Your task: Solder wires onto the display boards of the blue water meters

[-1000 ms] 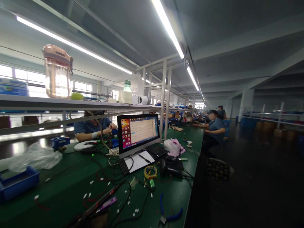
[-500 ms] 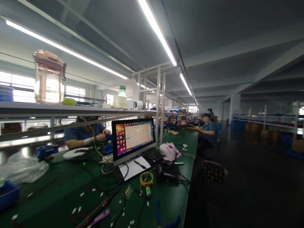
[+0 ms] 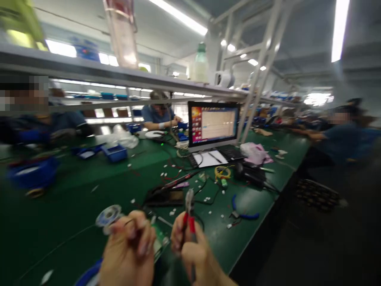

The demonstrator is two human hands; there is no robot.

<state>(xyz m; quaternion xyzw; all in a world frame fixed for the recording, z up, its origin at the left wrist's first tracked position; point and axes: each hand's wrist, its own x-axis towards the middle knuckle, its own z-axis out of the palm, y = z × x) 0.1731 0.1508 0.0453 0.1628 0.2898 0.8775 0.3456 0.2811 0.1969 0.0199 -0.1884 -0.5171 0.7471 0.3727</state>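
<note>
At the bottom middle, my right hand [image 3: 195, 248] is wrapped round the handles of red-and-black pliers [image 3: 190, 214], whose grey jaws point up and away from me. Beside it, my left hand [image 3: 127, 246] is closed with its fingertips pinched together; what lies between them is too small and blurred to name. A green circuit board [image 3: 159, 238] shows partly behind my left hand. Just beyond that hand lies a spool of solder wire [image 3: 108, 217]. To the right of the pliers, blue-handled cutters [image 3: 242, 214] rest on the green table.
A monitor [image 3: 212, 123] stands at the back of the table [image 3: 71, 206], under a shelf [image 3: 166, 83]. A soldering iron [image 3: 175, 182], loose wires and white scraps lie midway. Blue bins [image 3: 114, 152] stand left. Co-workers sit across and farther along.
My view has turned down and left, bringing more table and another co-worker into sight. Both my hands and the red-handled pliers have come into view.
</note>
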